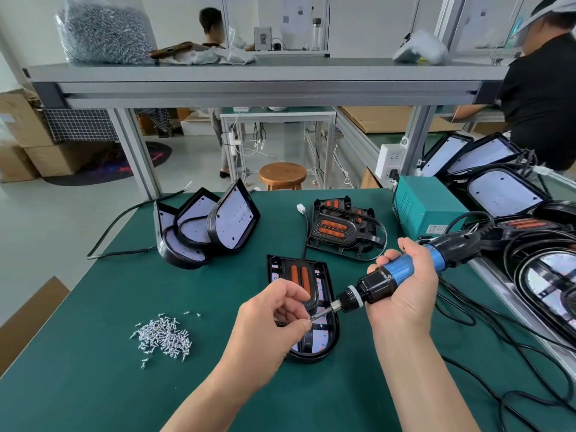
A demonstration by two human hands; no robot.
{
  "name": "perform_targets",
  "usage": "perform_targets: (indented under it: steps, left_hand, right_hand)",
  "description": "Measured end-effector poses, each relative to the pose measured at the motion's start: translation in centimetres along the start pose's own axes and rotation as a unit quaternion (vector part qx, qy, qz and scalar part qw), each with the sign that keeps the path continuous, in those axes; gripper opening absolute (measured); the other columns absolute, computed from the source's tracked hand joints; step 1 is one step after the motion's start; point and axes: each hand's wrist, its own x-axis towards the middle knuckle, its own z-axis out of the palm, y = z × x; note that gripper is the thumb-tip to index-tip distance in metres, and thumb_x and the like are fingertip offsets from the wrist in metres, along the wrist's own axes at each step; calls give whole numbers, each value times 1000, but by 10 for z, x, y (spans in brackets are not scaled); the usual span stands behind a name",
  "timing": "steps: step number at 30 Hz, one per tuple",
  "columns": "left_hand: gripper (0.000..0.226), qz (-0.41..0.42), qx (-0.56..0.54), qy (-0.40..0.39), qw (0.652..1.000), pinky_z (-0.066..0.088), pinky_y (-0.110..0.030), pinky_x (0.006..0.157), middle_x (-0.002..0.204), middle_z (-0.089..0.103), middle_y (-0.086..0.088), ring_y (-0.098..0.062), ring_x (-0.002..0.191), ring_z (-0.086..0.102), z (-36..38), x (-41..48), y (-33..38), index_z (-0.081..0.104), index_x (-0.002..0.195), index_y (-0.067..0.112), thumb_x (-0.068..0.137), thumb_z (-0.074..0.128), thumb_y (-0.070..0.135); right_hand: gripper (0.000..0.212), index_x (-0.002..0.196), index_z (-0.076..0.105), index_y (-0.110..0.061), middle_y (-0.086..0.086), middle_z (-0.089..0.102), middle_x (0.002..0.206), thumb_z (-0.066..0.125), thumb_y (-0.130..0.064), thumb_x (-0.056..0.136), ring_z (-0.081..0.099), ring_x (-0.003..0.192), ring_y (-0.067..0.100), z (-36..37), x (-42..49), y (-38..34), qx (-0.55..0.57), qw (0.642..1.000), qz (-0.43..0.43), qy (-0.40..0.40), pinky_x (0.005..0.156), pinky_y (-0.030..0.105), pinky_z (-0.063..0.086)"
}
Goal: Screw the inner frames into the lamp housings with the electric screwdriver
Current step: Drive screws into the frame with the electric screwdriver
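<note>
A black lamp housing (331, 335) lies flat on the green mat in front of me, with an inner frame (297, 277) carrying two orange strips set in it. My right hand (405, 285) grips the blue and black electric screwdriver (396, 272), tilted with its bit pointing down and left. My left hand (271, 322) pinches a small screw (308, 319) at the bit's tip, above the housing. A loose pile of silver screws (163, 336) lies on the mat to the left.
Several upright lamp housings (208, 226) stand at the back left. More inner frames (339, 229) are stacked behind the work. A green power box (427, 207), black cables (486, 335) and more housings (501, 191) crowd the right side. Another person (542, 88) stands at the far right.
</note>
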Motion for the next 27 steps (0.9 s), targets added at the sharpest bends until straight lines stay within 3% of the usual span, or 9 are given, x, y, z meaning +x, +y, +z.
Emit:
perform_targets:
  steps: [4, 11, 14, 16, 18, 21, 24, 27]
  left_hand:
    - [43, 41, 65, 20, 997, 43, -8, 73, 80, 67, 17, -4, 77, 60, 4, -8, 3, 61, 95, 38, 83, 70, -3]
    - [45, 74, 117, 18, 990, 39, -10, 77, 88, 64, 23, -6, 86, 59, 5, -7, -4, 58, 101, 43, 86, 70, 2]
    - [42, 81, 147, -8, 986, 40, -12, 82, 94, 63, 25, -5, 94, 59, -3, -3, -5, 56, 104, 47, 83, 75, 16]
    - [32, 70, 119, -8, 990, 41, -10, 82, 93, 67, 23, -4, 92, 62, -11, 2, -6, 60, 104, 44, 77, 74, 36]
    - [23, 37, 46, 55, 997, 43, -10, 76, 87, 71, 16, -1, 82, 63, -18, 11, -13, 67, 97, 39, 75, 70, 46]
    - [17, -89, 27, 157, 983, 45, -23, 74, 82, 68, 8, 0, 75, 60, -24, 35, -32, 68, 98, 29, 86, 75, 39]
    - [56, -218, 48, 76, 972, 52, -34, 89, 102, 65, 3, -14, 97, 63, -20, 51, -48, 62, 116, 20, 80, 71, 62]
    - [77, -239, 79, 33, 967, 52, -41, 98, 107, 68, 5, -19, 104, 64, -11, 56, -47, 63, 108, 23, 56, 62, 79]
  right_hand:
    - [17, 97, 54, -23, -7, 59, 63, 69, -21, 88, 58, 56, 9, 1, -1, 2, -15, 1000, -6, 14, 59, 23, 45]
    - [16, 94, 57, -23, -6, 59, 63, 71, -21, 87, 58, 56, 10, -3, 1, 5, -19, 1000, -3, 19, 64, 24, 46]
    - [18, 96, 55, -23, -6, 59, 62, 70, -21, 88, 59, 55, 9, -1, 3, 6, -25, 1000, -8, 16, 64, 25, 46]
    - [18, 97, 54, -23, -6, 59, 62, 70, -21, 88, 59, 55, 10, 0, 6, 5, -26, 999, -14, 13, 64, 25, 46]
    - [18, 95, 53, -22, -5, 58, 63, 70, -20, 88, 58, 56, 11, 3, 9, 3, -25, 999, -20, 8, 63, 25, 45]
    - [18, 94, 53, -20, -3, 57, 64, 70, -18, 87, 56, 57, 12, 9, 12, 4, -29, 999, -38, -4, 62, 24, 47]
    - [13, 90, 57, -19, -3, 57, 64, 68, -12, 86, 55, 56, 12, 19, 10, 12, -52, 995, -75, -42, 58, 24, 49]
    - [14, 90, 59, -16, -2, 56, 65, 67, -8, 83, 54, 54, 13, 29, 5, 22, -82, 987, -109, -91, 55, 26, 50]
